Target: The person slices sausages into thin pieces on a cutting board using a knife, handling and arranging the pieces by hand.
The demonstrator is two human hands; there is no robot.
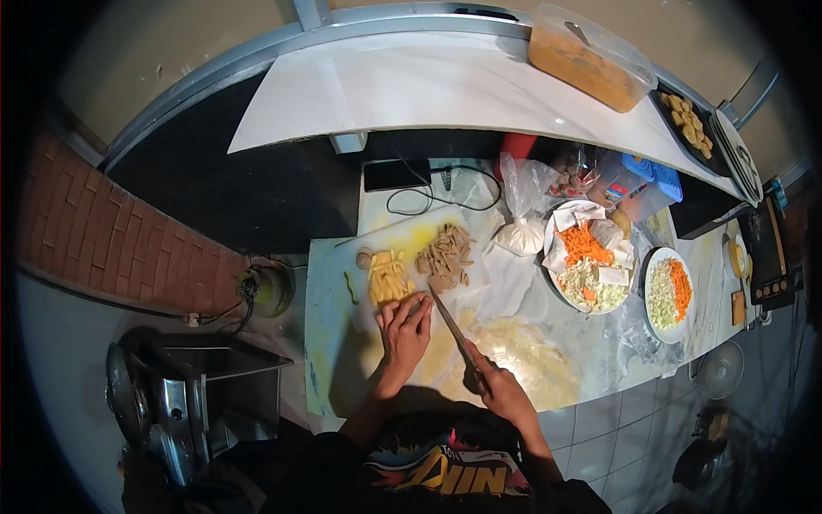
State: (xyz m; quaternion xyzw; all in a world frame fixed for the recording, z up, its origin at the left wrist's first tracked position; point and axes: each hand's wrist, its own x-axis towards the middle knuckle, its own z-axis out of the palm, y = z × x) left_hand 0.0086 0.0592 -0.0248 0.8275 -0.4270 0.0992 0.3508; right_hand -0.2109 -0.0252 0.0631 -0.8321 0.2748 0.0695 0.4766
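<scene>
My left hand (404, 338) rests low on the white cutting board (360, 248), fingers bent down at the near edge of a pile of yellow strips (388, 278); what lies under the fingertips is hidden. In my right hand (501, 385) is a kitchen knife (449, 321), its blade slanting up and left, the tip near a pile of brownish cut strips (445, 255). A small round brown piece (364, 259) sits by the yellow strips. Left of them lies a thin green piece (351, 287).
Right of the board stand a bag of white contents (521, 231), a plate of shredded carrot and cabbage (591, 301) and a smaller oval plate (652, 324). Behind are a phone (396, 176) with a cable and a raised white shelf (411, 86) bearing a plastic tub (591, 64).
</scene>
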